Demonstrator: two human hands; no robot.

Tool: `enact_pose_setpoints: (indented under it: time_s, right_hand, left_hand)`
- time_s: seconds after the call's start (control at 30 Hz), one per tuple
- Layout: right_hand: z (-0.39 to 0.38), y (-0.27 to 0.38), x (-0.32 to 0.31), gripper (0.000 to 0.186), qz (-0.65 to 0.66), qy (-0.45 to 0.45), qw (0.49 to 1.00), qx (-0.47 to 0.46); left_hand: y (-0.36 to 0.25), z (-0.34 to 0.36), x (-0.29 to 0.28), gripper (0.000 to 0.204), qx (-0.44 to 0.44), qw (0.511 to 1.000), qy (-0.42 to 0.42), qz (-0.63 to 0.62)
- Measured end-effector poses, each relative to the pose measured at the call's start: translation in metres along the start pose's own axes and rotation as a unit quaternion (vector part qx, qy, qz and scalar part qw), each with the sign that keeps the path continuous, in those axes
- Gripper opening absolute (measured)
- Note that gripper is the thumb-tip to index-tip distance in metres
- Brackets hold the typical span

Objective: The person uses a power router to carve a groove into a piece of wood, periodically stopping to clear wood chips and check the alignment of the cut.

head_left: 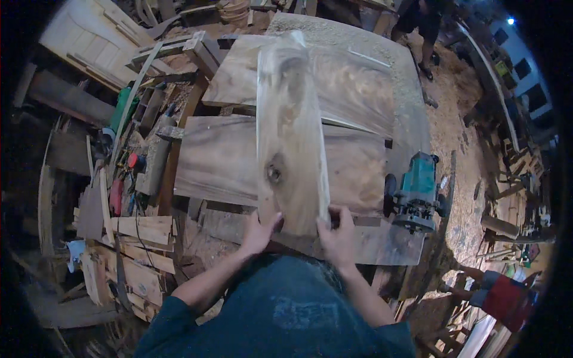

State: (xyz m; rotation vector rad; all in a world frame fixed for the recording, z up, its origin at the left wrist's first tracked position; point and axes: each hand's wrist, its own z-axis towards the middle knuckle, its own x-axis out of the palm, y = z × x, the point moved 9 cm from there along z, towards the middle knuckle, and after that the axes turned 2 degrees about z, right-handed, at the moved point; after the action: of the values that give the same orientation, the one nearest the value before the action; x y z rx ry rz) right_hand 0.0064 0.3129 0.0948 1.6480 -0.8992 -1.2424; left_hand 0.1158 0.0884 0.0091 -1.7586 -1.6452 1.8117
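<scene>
A long wooden board [290, 131] with a dark knot near its close end runs away from me across the workbench. My left hand [261, 231] grips its near left corner, thumb on the top face and fingers out of sight at the edge. At the near right corner my right hand [338, 234] holds the same board, thumb and fingers bent round the edge. Beneath it lie two wide boards crosswise, a nearer one [218, 156] and a farther one [355, 89]. Their middles are hidden by the long board.
A teal router [418, 186] stands at the bench's right side. Sawdust covers the far bench top [334, 28]. Tools, including a red-handled one [117, 196], crowd a ledge at left above stacked offcuts [140, 262]. A person in red [507, 301] is at lower right; another person's legs [428, 42] show at top right.
</scene>
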Motion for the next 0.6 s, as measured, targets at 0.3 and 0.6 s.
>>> enact_pose_setpoints:
  time_s: [0.3,0.6]
  right_hand:
    - [-0.059,0.100,0.047,0.055,-0.075,0.064,0.975,-0.199]
    - [-0.056,0.099,0.053,0.062,-0.046,0.110,0.974,-0.191]
  left_hand:
    - [0.011,-0.044,0.080,0.052,-0.191,0.759,0.301,-0.545]
    - [0.017,-0.048,0.083,0.052,-0.192,0.756,0.319,-0.539]
